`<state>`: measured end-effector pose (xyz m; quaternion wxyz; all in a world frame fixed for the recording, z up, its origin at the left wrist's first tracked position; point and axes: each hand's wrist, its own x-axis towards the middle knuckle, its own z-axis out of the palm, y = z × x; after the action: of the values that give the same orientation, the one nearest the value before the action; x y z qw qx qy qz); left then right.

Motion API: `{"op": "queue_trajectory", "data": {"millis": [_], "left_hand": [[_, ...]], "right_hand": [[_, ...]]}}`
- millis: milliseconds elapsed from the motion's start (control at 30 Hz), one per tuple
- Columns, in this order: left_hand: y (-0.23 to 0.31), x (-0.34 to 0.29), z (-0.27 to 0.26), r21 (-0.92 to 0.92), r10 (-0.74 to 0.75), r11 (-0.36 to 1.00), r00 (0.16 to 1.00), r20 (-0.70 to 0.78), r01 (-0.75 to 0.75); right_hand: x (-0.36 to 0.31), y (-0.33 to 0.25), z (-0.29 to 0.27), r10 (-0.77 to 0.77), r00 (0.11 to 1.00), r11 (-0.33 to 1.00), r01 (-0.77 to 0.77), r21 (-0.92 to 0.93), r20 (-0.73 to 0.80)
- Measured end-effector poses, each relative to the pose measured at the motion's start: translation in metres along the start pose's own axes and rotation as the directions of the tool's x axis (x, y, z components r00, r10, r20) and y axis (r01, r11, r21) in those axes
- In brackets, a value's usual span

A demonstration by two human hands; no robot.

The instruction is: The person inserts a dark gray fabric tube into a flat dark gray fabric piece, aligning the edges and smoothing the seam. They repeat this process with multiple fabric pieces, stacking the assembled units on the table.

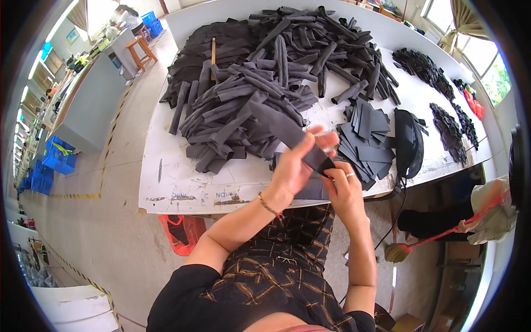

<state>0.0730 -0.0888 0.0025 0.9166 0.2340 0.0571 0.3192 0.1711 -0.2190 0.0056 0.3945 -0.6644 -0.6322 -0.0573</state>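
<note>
A long dark grey fabric strip slants across in front of me above the table's near edge. My left hand holds it loosely, its thumb over the strip and its other fingers reaching out behind. At the strip's near end, the fingers of my right hand pinch the fabric. The far end reaches over a heap of rolled dark fabric tubes. Right of my hands lies a loose stack of flat dark pieces. Another flat dark piece lies partly hidden beneath my hands.
More fabric piles cover the back of the white table. A wooden stick stands among them. A black pouch sits at the right edge, its cord hanging. At right, another person holds a red-handled broom. A red bag is below.
</note>
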Motion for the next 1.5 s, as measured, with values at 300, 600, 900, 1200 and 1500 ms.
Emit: {"op": "queue_trajectory", "data": {"millis": [300,600,900,1200,1500], "left_hand": [[0.000,-0.004,0.020,0.013,0.252,0.967,0.966,0.059,-0.253],[-0.012,-0.013,0.016,0.017,0.244,0.969,0.960,0.137,-0.248],[-0.017,-0.015,0.011,0.002,0.230,0.973,0.963,0.138,-0.233],[-0.013,-0.010,0.010,-0.030,0.173,0.985,0.985,0.019,-0.172],[0.035,0.012,-0.007,0.053,0.424,0.894,0.877,0.226,-0.445]], "right_hand": [[0.008,0.005,-0.021,-0.141,0.983,0.989,0.145,0.030,-0.115],[0.007,0.003,-0.017,-0.131,0.976,0.988,0.143,0.056,-0.171],[0.006,0.001,-0.009,-0.150,0.974,0.985,0.162,0.062,-0.170],[0.009,-0.017,-0.009,0.156,0.983,0.938,-0.117,0.325,-0.096],[-0.006,-0.005,-0.018,0.649,0.681,0.622,-0.220,0.751,-0.338]]}}
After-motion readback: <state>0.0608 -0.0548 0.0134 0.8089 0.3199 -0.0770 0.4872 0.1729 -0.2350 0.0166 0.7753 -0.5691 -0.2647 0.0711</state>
